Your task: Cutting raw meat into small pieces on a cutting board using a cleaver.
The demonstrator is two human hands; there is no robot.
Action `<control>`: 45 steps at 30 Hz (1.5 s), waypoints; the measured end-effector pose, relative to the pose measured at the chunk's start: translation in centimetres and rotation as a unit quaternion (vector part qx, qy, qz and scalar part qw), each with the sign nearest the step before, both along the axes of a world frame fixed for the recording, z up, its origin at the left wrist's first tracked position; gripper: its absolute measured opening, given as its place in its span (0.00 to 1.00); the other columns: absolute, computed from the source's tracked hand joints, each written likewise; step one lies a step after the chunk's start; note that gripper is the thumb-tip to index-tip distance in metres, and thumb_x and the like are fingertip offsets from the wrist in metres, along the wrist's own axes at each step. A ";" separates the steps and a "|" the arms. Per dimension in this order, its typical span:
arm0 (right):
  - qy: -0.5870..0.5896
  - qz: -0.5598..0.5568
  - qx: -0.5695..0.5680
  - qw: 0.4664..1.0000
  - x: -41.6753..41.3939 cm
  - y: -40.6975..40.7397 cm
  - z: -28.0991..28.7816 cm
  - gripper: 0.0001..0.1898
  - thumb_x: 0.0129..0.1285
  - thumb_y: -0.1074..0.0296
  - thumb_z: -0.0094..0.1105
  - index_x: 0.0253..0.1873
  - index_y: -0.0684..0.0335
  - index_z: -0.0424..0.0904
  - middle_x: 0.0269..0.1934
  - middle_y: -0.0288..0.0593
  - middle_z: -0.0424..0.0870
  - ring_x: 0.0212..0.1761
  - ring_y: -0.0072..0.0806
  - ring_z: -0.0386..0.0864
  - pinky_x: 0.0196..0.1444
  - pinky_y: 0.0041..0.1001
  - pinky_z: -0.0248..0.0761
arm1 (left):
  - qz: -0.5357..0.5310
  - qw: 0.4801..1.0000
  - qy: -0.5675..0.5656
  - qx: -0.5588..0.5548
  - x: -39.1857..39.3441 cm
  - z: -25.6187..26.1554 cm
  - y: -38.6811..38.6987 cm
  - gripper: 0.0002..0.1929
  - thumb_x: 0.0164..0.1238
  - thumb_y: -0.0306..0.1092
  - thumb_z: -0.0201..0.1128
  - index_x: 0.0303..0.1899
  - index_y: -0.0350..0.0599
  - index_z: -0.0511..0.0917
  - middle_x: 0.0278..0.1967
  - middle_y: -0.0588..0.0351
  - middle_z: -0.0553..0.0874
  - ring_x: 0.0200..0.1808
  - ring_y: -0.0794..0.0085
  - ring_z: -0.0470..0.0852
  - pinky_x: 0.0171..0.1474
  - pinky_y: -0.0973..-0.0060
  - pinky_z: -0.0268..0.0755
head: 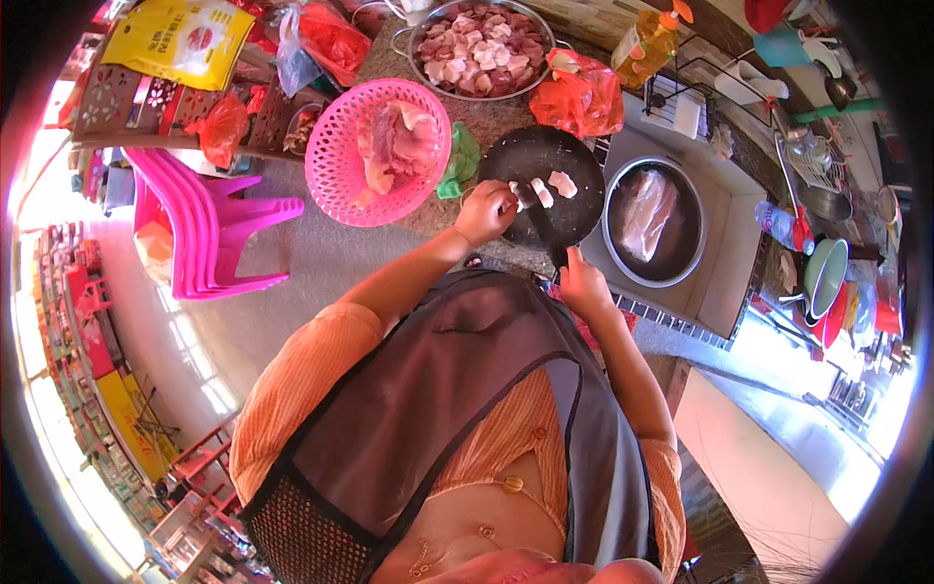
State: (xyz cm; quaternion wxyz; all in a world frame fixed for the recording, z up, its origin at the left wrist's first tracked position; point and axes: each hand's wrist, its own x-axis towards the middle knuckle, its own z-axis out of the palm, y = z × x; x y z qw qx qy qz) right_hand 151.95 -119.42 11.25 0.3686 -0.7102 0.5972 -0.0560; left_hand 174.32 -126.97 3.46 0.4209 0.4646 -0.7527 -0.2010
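My right hand (pixel 586 283) is closed around the handle of a dark-bladed kitchen knife (pixel 545 228). Its blade points up and left across a round black cutting board (pixel 503 157). At the board's left side, my left hand (pixel 485 212) holds a small piece of raw meat (pixel 515 191) against the board, close to the blade's tip. Two cut pieces of pale meat lie just right of the blade, one of them a broad chunk (pixel 562 184). Small scraps dot the board.
Left of the board stands a pink plastic basket (pixel 321 157) with raw meat. Behind is a metal pot (pixel 551 55) heaped with cut meat, beside a red plastic bag (pixel 580 95). A metal basin (pixel 611 241) holding a meat slab sits in the sink (pixel 719 241). Pink stools (pixel 197 226) are stacked left.
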 end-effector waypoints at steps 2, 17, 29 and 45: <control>0.034 0.032 0.019 0.999 0.6 -0.5 -1.0 0.12 0.57 0.72 0.45 0.46 0.68 0.60 0.33 0.66 0.76 0.35 0.61 0.76 0.37 0.52 0.69 | 0.020 1.000 0.003 0.005 0.0 0.0 0.5 0.07 0.47 0.28 0.65 0.31 0.42 0.79 0.36 0.52 0.81 0.38 0.58 0.79 0.42 0.66 0.73; 0.127 0.096 -0.089 0.983 5.4 -5.7 -1.9 0.16 0.55 0.72 0.48 0.48 0.69 0.60 0.40 0.65 0.76 0.37 0.48 0.81 0.36 0.39 0.76 | -0.047 0.989 -0.130 0.055 0.6 -1.9 -0.6 0.09 0.46 0.32 0.63 0.33 0.46 0.82 0.38 0.54 0.81 0.43 0.60 0.78 0.47 0.65 0.73; 0.024 -0.076 -0.001 0.997 -3.2 -0.6 1.8 0.20 0.60 0.67 0.49 0.54 0.70 0.60 0.34 0.69 0.76 0.39 0.63 0.74 0.39 0.51 0.67 | -0.061 0.991 0.033 0.114 2.1 0.2 0.0 0.15 0.49 0.23 0.58 0.43 0.43 0.78 0.45 0.48 0.80 0.50 0.55 0.77 0.54 0.65 0.70; -0.044 -0.208 -0.028 0.977 -6.4 2.2 2.3 0.15 0.55 0.69 0.52 0.46 0.69 0.65 0.35 0.67 0.75 0.41 0.62 0.72 0.41 0.45 0.66 | -0.089 0.949 -0.198 0.227 -3.1 -0.4 -6.6 0.06 0.48 0.32 0.61 0.28 0.43 0.80 0.29 0.47 0.81 0.35 0.54 0.81 0.39 0.65 0.73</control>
